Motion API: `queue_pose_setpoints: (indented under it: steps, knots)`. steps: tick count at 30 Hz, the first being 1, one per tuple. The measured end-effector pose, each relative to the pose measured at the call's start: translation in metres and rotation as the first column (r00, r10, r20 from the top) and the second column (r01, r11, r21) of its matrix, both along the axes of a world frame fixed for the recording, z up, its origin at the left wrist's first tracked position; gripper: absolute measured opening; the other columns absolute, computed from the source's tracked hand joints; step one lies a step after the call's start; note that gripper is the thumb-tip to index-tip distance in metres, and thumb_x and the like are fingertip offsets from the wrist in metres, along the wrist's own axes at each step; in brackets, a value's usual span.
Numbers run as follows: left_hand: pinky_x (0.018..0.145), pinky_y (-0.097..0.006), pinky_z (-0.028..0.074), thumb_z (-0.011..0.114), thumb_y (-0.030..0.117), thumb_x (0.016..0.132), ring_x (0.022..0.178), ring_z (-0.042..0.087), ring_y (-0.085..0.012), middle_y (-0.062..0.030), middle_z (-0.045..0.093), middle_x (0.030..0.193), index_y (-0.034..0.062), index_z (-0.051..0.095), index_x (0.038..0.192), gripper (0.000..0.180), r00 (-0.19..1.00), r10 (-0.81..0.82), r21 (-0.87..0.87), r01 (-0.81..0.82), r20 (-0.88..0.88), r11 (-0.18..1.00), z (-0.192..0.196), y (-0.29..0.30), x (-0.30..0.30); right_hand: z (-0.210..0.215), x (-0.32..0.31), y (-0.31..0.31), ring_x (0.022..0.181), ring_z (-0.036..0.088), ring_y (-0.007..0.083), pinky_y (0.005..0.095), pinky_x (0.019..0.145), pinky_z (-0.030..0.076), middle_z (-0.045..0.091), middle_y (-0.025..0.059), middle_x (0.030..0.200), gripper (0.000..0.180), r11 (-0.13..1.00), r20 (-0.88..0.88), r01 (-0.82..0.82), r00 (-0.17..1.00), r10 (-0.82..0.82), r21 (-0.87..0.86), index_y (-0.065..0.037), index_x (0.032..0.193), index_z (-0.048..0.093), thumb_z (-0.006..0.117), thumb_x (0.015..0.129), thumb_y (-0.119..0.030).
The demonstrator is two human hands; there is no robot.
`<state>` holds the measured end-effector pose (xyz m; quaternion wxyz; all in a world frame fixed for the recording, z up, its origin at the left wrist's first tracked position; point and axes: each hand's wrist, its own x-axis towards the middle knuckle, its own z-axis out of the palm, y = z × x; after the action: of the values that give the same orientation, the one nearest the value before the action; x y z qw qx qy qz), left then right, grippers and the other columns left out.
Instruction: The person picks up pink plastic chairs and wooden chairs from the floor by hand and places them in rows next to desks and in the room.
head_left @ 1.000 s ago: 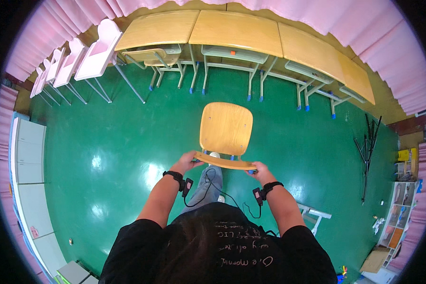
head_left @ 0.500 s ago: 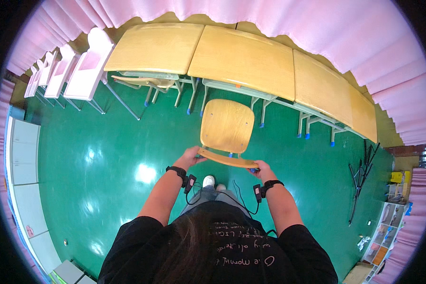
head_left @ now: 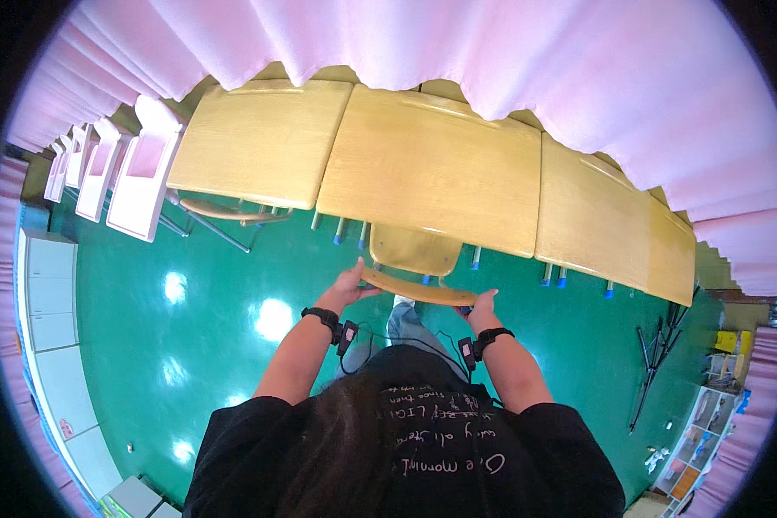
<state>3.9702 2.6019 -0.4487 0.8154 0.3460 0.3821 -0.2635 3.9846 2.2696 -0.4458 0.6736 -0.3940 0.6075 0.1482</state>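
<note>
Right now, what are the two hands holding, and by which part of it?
Both hands hold a wooden chair by the top edge of its backrest: the left hand grips the left end, the right hand the right end.

Tan chair (head_left: pixel 414 250); green floor (head_left: pixel 233 285); seemingly pink curtain (head_left: pixel 492 52)

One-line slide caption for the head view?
Both hands hold a light wooden chair by its backrest at a wooden desk.

Desk edge (head_left: pixel 423 233) over chair seat (head_left: pixel 414 250); open floor (head_left: pixel 224 345) leftward
</note>
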Motion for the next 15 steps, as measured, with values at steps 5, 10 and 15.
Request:
queue_pose_setpoints:
  steps: [5, 10, 15]
  knots:
    - [0.084, -0.057, 0.042, 0.023, 0.064, 0.085, 0.112, 0.042, -0.0379, -0.0167, 0.035, 0.128, 0.005, 0.028, 0.129, 0.074, 0.99, 0.095, -0.047, -0.101, -0.103, 0.994, 0.016, 0.004, 0.059, 0.008, 0.057, 0.009, 0.1, 0.052, 0.0376, 0.0555, 0.077, 0.047, 0.048, 0.0212, 0.116, 0.082, 0.99, 0.088, 0.024, 0.995, -0.037, 0.142, -0.001, 0.125, 0.031, 0.015, 0.081, -0.068]
    - [0.087, -0.057, 0.037, 0.017, 0.074, 0.078, 0.116, 0.039, -0.0355, -0.0153, 0.033, 0.133, 0.0094, 0.024, 0.134, 0.086, 0.997, 0.08, 0.01, -0.08, -0.022, 0.997, 0.029, 0.011, 0.107, 0.022, 0.114, 0.031, 0.097, 0.053, 0.0345, 0.0549, 0.074, 0.046, 0.05, 0.0135, 0.118, 0.08, 0.975, -0.002, 0.165, 0.986, -0.166, 0.148, -0.01, 0.125, 0.038, 0.011, 0.08, -0.07]
    - [0.088, -0.057, 0.036, 0.022, 0.077, 0.074, 0.116, 0.038, -0.0352, -0.0142, 0.032, 0.134, 0.0106, 0.025, 0.135, 0.09, 0.987, 0.112, 0.023, -0.11, -0.113, 0.994, 0.038, -0.001, 0.142, 0.005, 0.138, 0.024, 0.101, 0.052, 0.0333, 0.0538, 0.072, 0.046, 0.05, 0.0074, 0.12, 0.076, 0.951, 0.164, 0.247, 0.946, -0.278, 0.189, -0.015, 0.121, 0.045, 0.009, 0.081, -0.069]
